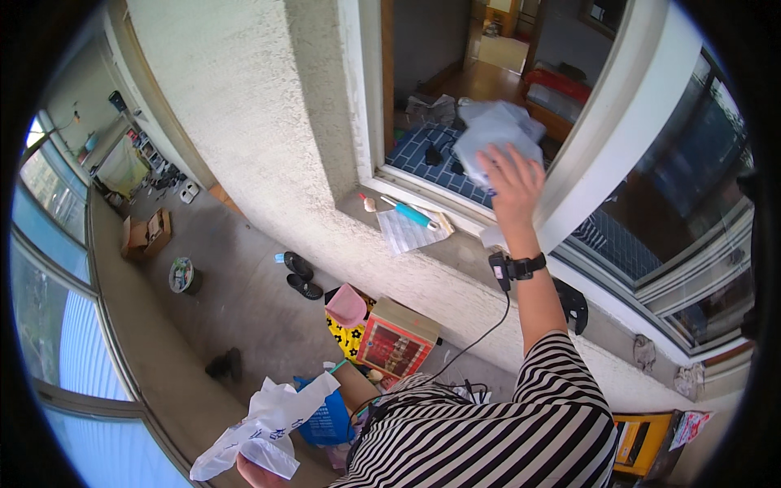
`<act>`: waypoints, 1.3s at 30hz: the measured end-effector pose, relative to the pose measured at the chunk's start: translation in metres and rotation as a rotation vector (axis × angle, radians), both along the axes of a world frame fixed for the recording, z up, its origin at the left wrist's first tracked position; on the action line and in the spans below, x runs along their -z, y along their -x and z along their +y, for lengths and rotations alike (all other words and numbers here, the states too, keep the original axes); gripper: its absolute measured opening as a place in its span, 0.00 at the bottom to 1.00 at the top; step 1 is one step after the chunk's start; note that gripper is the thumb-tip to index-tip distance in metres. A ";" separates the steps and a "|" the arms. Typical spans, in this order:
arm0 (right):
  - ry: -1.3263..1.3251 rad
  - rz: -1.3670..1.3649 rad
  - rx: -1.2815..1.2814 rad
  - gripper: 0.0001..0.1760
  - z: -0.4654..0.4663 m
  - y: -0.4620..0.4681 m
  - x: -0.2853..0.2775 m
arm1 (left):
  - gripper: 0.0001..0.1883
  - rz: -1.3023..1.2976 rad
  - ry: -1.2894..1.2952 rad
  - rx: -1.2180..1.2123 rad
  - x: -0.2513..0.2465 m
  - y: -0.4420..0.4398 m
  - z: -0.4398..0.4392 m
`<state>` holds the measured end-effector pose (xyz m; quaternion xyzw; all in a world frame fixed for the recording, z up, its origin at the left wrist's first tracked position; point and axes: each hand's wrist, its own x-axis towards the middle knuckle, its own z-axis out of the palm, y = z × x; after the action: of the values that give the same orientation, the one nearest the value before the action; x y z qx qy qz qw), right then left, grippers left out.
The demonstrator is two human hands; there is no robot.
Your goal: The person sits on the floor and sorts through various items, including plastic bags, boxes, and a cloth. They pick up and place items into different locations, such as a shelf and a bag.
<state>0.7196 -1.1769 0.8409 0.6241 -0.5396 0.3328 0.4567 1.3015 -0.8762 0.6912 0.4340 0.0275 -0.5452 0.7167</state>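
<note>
My right hand (512, 177) reaches through the open window, its fingers spread against a blurred bundle of whitish plastic (497, 137) above a blue tiled surface. Whether it grips the bundle or only touches it, I cannot tell. At the bottom left my left hand (259, 473) holds a white plastic bag (262, 427) with blue writing, partly hiding the fingers. On the sill, a teal-handled tool (417, 216) lies over a whitish translucent sheet (406, 235), near a small item with a red tip (368, 203).
A window frame (610, 140) stands close to my right arm; a cable hangs from the wrist strap (526, 267). Below are a picture-printed box (393, 341), a pink dustpan (348, 306), a blue bag (329, 418), black clogs (302, 283) and a bin (185, 276).
</note>
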 end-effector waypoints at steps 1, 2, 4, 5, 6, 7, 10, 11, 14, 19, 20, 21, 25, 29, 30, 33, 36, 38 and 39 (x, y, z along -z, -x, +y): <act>0.024 -0.045 0.017 0.23 0.003 0.004 -0.002 | 0.23 -0.039 0.035 0.008 0.000 0.000 0.003; 0.059 -0.086 0.033 0.25 0.006 0.006 -0.004 | 0.23 -0.080 0.067 0.019 -0.001 0.002 0.006; 0.040 -0.169 -0.027 0.27 0.013 0.003 -0.004 | 0.23 -0.123 0.094 0.011 -0.003 0.007 0.012; 0.030 -0.225 -0.042 0.28 0.016 0.000 -0.001 | 0.23 -0.123 0.091 -0.007 -0.004 0.009 0.014; -0.012 -0.217 -0.081 0.25 0.020 -0.006 0.007 | 0.23 -0.123 0.091 -0.022 -0.005 0.011 0.016; -0.029 -0.174 -0.205 0.23 0.024 -0.014 0.018 | 0.23 -0.128 0.099 0.007 -0.006 0.013 0.018; -0.315 -0.040 -0.515 0.14 0.038 -0.035 0.062 | 0.23 -0.144 0.107 0.088 -0.006 0.012 0.019; -0.470 0.007 -0.578 0.10 0.044 -0.040 0.079 | 0.23 -0.150 0.104 0.100 -0.005 0.010 0.018; -0.708 -0.015 -0.614 0.04 0.070 -0.041 0.118 | 0.23 -0.160 0.081 0.144 0.000 0.005 0.008; -0.755 -0.153 -0.511 0.07 0.118 -0.017 0.155 | 0.23 -0.206 0.045 0.249 0.012 -0.005 -0.010; -0.773 -0.179 -0.469 0.09 0.126 -0.007 0.161 | 0.23 -0.211 0.041 0.269 0.014 -0.007 -0.012; -0.765 -0.170 -0.352 0.09 0.134 0.005 0.168 | 0.23 -0.215 0.038 0.291 0.017 -0.010 -0.015; -0.808 -0.258 0.064 0.14 0.163 0.065 0.198 | 0.23 -0.221 0.049 0.367 0.024 -0.020 -0.023; -0.818 -0.287 0.379 0.21 0.168 0.110 0.223 | 0.23 -0.185 0.060 0.392 0.028 -0.022 -0.026; -0.876 -0.279 0.497 0.23 0.164 0.110 0.229 | 0.23 -0.210 -0.010 0.350 0.030 -0.021 -0.025; -0.840 -0.433 0.444 0.27 0.144 0.100 0.241 | 0.23 -0.306 0.124 0.298 0.034 -0.018 -0.022; -0.810 -0.488 0.452 0.28 0.117 0.086 0.249 | 0.21 -0.258 0.138 0.307 0.036 -0.025 -0.025; -0.853 -0.593 0.358 0.28 0.107 0.084 0.252 | 0.21 -0.135 0.104 0.249 0.037 -0.035 -0.020; -0.893 -0.689 0.329 0.27 0.103 0.085 0.253 | 0.22 -0.100 0.072 0.201 0.037 -0.042 -0.013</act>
<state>0.6344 -1.0737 0.5874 0.5199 -0.8346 0.1817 -0.0067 1.3435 -0.8892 0.6540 0.4353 -0.0713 -0.5927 0.6739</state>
